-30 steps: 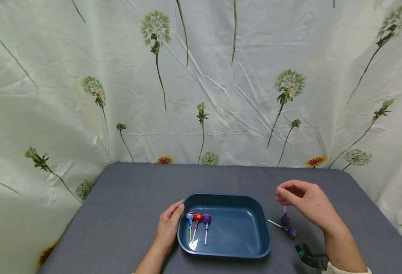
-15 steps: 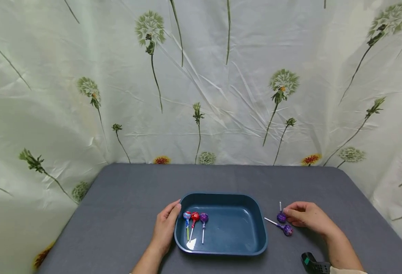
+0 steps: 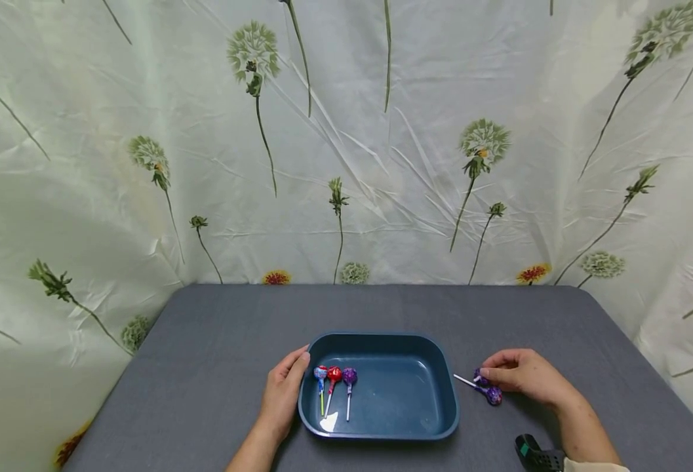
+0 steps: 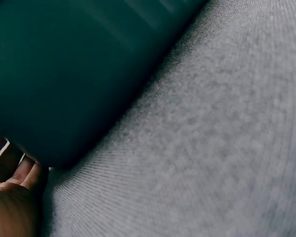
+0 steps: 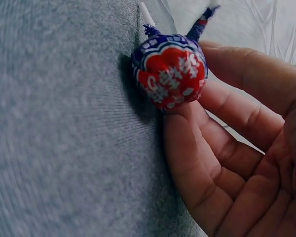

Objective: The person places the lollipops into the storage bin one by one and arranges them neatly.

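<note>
A dark blue plastic tray stands on the table, and my left hand holds its left edge. The left wrist view shows those fingers against the tray's outer wall. Inside, at the left, lie a blue lollipop, a red lollipop and a purple lollipop. My right hand pinches another purple lollipop, partly covered by the fingers, right of the tray. Just in front lies one more purple lollipop, whose red label faces the right wrist camera.
A grey cloth covers the table. Behind it hangs a pale curtain printed with dandelions. A black device with a strap sits at the right wrist.
My right hand has come down from above the purple lollipops, and its thumb and finger now close on the far one. That lollipop's stick has gone from sight. The left hand stays on the tray.
</note>
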`<action>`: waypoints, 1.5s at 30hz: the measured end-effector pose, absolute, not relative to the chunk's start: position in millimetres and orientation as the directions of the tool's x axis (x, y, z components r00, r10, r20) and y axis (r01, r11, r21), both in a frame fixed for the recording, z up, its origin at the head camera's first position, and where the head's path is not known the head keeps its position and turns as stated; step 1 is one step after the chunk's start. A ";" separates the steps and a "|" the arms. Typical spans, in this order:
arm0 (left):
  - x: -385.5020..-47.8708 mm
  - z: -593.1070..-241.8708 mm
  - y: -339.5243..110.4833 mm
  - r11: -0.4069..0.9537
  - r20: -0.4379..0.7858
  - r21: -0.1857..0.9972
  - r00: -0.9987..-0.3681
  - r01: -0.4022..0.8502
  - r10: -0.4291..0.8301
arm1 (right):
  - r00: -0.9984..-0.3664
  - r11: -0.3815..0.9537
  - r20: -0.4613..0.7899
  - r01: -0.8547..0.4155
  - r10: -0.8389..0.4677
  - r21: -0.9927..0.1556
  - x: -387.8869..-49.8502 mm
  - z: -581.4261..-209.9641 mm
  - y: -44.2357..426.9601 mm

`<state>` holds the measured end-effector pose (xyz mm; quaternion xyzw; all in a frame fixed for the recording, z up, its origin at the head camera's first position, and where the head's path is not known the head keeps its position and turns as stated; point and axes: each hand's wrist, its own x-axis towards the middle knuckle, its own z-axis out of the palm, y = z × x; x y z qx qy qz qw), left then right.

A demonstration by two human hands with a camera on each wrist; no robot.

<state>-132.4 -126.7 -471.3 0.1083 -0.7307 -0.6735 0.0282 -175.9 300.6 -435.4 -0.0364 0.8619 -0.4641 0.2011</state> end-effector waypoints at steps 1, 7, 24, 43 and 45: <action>-132.3 -471.3 -126.6 0.072 -0.106 0.990 -0.975 -0.122 -0.193 | -0.913 0.561 -0.308 0.112 -0.267 -0.820 -175.8 -435.9 300.9; -132.7 -471.5 -126.1 0.060 -0.111 0.990 -0.976 -0.124 -0.187 | -0.904 0.555 -0.290 0.072 -0.315 -0.829 -175.9 -439.2 302.0; -131.7 -471.3 -124.8 0.078 -0.106 0.989 -0.975 -0.123 -0.196 | -0.943 0.548 -0.274 0.130 -0.191 -0.826 -175.3 -431.7 296.1; -131.8 -472.6 -125.1 0.059 -0.101 0.992 -0.974 -0.115 -0.202 | -0.992 0.554 -0.064 -0.006 -0.106 -0.832 -164.3 -387.5 248.7; -131.9 -472.4 -125.1 0.058 -0.103 0.991 -0.974 -0.117 -0.201 | -0.991 0.546 -0.053 -0.024 -0.125 -0.837 -163.2 -382.6 241.0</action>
